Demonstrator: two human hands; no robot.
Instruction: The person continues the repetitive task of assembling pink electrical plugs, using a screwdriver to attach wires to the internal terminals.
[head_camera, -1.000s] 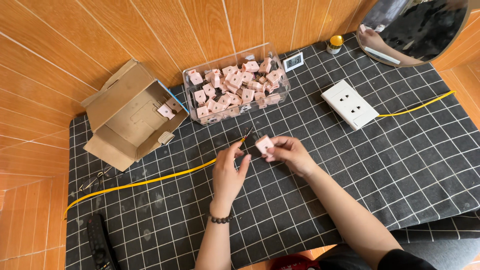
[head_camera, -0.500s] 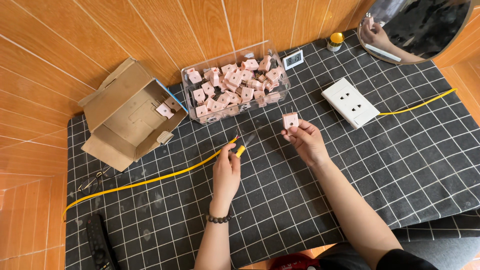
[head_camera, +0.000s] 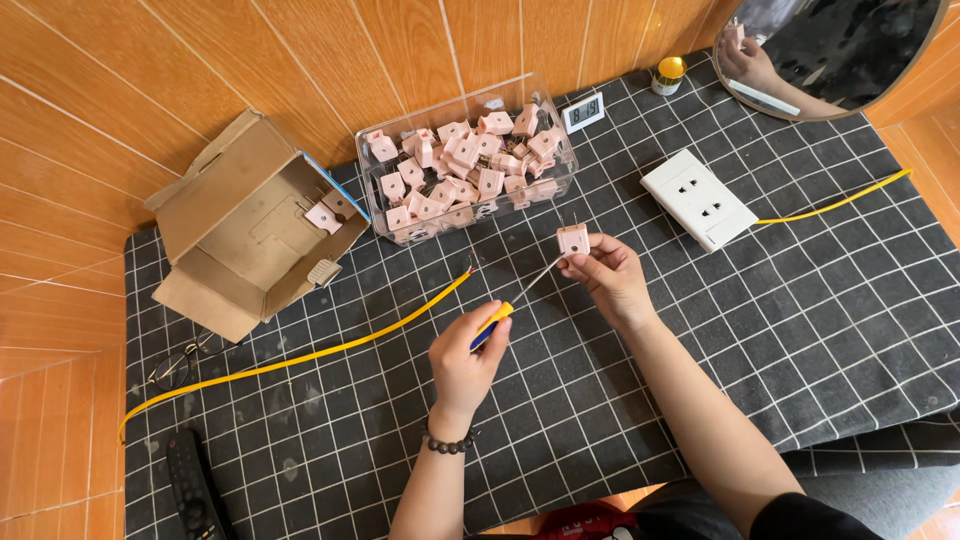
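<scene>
A small pink plug piece (head_camera: 573, 239), blocky and squarish, is pinched in the right hand's (head_camera: 607, 277) fingertips above the checked cloth (head_camera: 820, 330). The left hand (head_camera: 468, 358) grips a yellow-and-blue screwdriver (head_camera: 505, 312), its tip near the piece.

The clear plastic bin (head_camera: 470, 165) is the landmark. Just in front of it the tabletop (head_camera: 800, 330) has open cloth, crossed only by the yellow cable (head_camera: 330, 345), which lies flat. Left of the bin, almost touching it, the open cardboard box (head_camera: 250, 225) blocks passage. Right of the bin there is a free gap before the white socket plate (head_camera: 698, 198). Behind the bin, the wall and a small digital clock (head_camera: 583, 110) leave little room.
</scene>
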